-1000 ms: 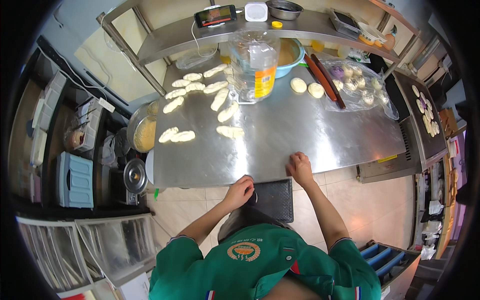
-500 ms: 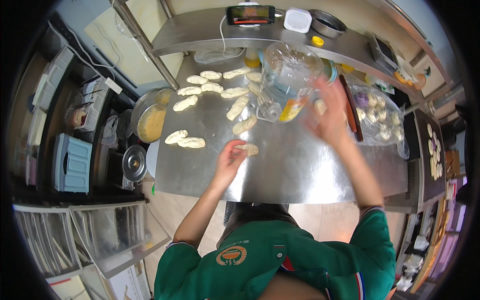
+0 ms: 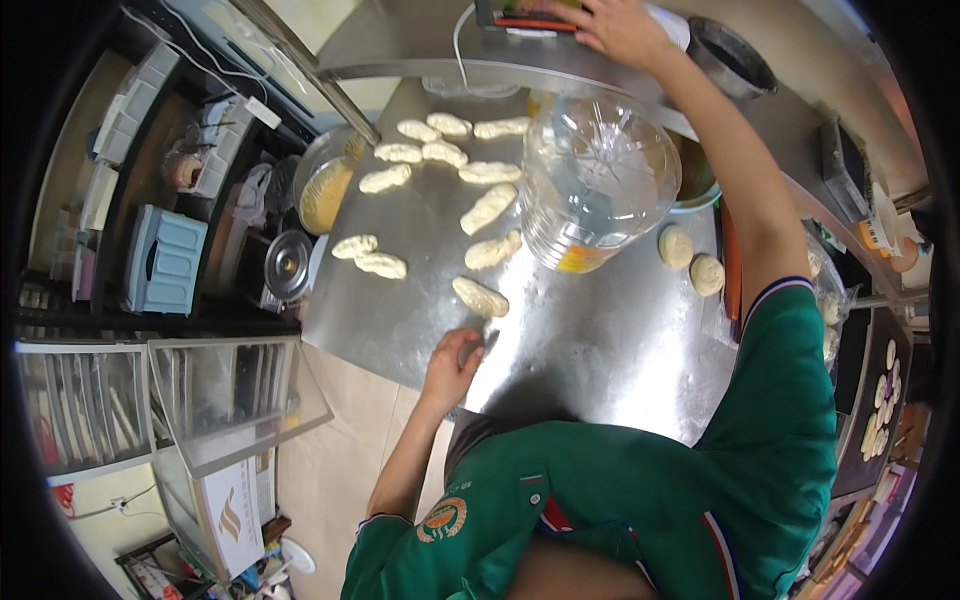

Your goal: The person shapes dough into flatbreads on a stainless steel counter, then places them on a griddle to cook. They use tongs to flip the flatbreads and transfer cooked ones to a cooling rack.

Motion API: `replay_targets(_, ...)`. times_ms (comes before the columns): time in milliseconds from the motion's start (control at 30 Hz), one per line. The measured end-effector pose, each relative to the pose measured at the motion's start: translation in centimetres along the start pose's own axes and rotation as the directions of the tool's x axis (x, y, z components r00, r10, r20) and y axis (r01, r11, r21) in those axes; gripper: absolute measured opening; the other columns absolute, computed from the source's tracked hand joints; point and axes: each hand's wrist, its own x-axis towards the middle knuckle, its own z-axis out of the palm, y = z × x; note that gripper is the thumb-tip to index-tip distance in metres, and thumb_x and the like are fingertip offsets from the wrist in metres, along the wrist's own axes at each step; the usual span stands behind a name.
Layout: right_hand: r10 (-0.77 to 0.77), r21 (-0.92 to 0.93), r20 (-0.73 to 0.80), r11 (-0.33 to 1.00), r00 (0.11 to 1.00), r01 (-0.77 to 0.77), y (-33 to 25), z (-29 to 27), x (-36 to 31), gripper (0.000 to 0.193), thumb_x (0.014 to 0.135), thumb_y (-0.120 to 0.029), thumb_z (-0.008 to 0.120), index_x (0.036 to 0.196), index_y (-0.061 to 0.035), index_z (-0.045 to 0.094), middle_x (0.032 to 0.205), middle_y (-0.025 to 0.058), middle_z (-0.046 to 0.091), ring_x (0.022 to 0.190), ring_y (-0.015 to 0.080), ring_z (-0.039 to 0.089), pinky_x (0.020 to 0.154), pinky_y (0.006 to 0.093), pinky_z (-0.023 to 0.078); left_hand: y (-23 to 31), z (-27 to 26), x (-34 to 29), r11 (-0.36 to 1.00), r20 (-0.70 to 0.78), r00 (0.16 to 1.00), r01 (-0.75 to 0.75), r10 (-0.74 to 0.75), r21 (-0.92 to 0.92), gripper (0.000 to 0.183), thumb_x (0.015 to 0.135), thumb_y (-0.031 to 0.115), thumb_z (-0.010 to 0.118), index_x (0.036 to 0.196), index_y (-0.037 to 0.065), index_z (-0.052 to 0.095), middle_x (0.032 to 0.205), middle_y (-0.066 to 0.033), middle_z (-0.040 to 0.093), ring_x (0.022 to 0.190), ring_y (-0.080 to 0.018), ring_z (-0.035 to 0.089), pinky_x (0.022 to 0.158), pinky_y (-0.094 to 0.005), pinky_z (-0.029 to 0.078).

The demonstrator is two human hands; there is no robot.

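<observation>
My left hand (image 3: 453,368) rests low over the metal table (image 3: 590,340), thumb and forefinger curved apart with nothing visible between them. Just beyond it lies a twisted dough piece (image 3: 480,297), not touching the fingers. More pale dough twists (image 3: 489,210) are spread over the table's left half. My right arm stretches far forward to the shelf, where the right hand (image 3: 620,30) has its fingers spread at the phone (image 3: 530,16). The fingertips overlap the phone's screen; the picture's upper rim cuts part of it off. A big clear plastic jug (image 3: 600,180) stands below that arm.
Two round dough pieces (image 3: 676,246) lie right of the jug, beside a reddish-brown rod (image 3: 732,265). A dark metal bowl (image 3: 732,58) stands on the shelf (image 3: 400,50). At left are a bowl of yellow filling (image 3: 325,198) and a blue plastic box (image 3: 168,262).
My right hand has moved from above the table up to the phone. My left hand has let go of the dough twist and drawn back toward me. The view has shifted.
</observation>
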Motion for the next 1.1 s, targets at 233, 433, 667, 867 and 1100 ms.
replay_targets(233,0.582,0.335,-0.360,0.810,0.729,-0.480,-3.6,-3.6,-9.7,0.042,0.088,-0.021,0.061,0.128,-0.0086,0.057,0.136,0.0180,0.051,0.127,0.0362,0.047,0.107,0.0466,0.036,0.1,0.7,6.3,0.999,-0.080,0.997,-0.015,0.012,-0.029,0.028,0.090,0.008,0.065,0.117,0.005,0.063,0.106,-0.0117,0.066,0.088,-0.0203,0.064,0.076,-0.0310,0.051)
replay_targets(433,0.736,0.822,0.374,0.019,0.565,-0.569,-19.6,-3.0,-21.4,0.043,0.082,0.009,0.050,0.123,-0.0016,0.058,0.105,0.0104,0.067,0.092,0.0171,0.065,0.075,0.0292,0.051,3.6,2.1,19.0,0.979,-0.091,0.981,-0.181,0.172,-0.091,0.044,0.086,0.003,0.057,0.130,0.007,0.057,0.120,-0.0173,0.065,0.083,-0.0297,0.066,0.078,-0.0369,0.053)
replay_targets(667,0.665,0.748,0.457,0.071,0.590,-0.660,-21.8,-3.7,-25.1,0.025,0.078,0.002,0.057,0.101,0.0021,0.065,0.087,0.0111,0.067,0.081,0.0183,0.062,0.074,0.0333,0.049,10.0,3.0,20.8,0.920,0.023,0.939,-0.332,0.344,-0.209,0.059,0.078,-0.007,0.051,0.134,0.010,0.050,0.134,-0.0142,0.055,0.117,-0.0357,0.057,0.095,-0.0423,0.048)
replay_targets(867,0.689,0.611,0.479,0.183,0.544,-0.770,-21.8,-6.8,-28.4,0.021,0.083,-0.006,0.063,0.102,0.0016,0.069,0.092,0.0144,0.071,0.086,0.0227,0.068,0.076,0.0352,0.051,10.1,4.0,20.3,0.886,0.093,0.908,-0.372,0.410,-0.276,0.063,0.078,-0.006,0.051,0.139,0.012,0.047,0.133,-0.0149,0.054,0.118,-0.0360,0.056,0.096,-0.0418,0.048)
replay_targets(1100,0.711,0.653,0.539,-0.013,0.452,-0.757,-25.4,-0.7,-32.6,0.028,0.084,-0.007,0.065,0.111,0.0019,0.063,0.100,0.0169,0.069,0.086,0.0235,0.066,0.075,0.0339,0.052,5.2,8.6,21.0,0.872,0.147,0.868,-0.440,0.474,-0.214,0.069,0.079,-0.004,0.052,0.145,0.012,0.041,0.131,-0.0168,0.055,0.116,-0.0370,0.057,0.095,-0.0423,0.048)
